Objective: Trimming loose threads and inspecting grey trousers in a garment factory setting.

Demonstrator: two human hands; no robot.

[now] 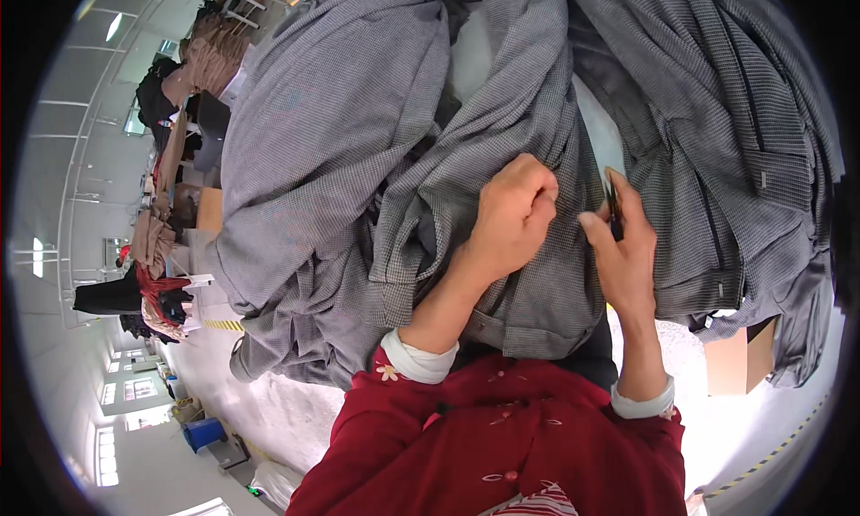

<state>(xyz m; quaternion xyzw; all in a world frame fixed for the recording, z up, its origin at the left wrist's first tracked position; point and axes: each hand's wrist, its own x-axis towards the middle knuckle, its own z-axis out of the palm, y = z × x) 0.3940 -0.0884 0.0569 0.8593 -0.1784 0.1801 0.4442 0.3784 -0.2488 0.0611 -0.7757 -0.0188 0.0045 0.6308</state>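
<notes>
A big heap of grey checked garments [340,131] fills the middle of the view. My left hand [515,213] is closed and pinches a fold of the grey checked fabric near the centre. Just to its right, my right hand [627,247] grips a small dark tool [614,202], probably thread snips, its tip against the same fabric. The two hands sit a few centimetres apart. Both forearms come up from red sleeves with white cuffs [417,359].
More grey garments [735,140] hang at the right. A brown cardboard box [739,364] sits at lower right. Piles of tan and dark clothing [193,77] line the left, with a blue bin [204,433] and a pale floor below.
</notes>
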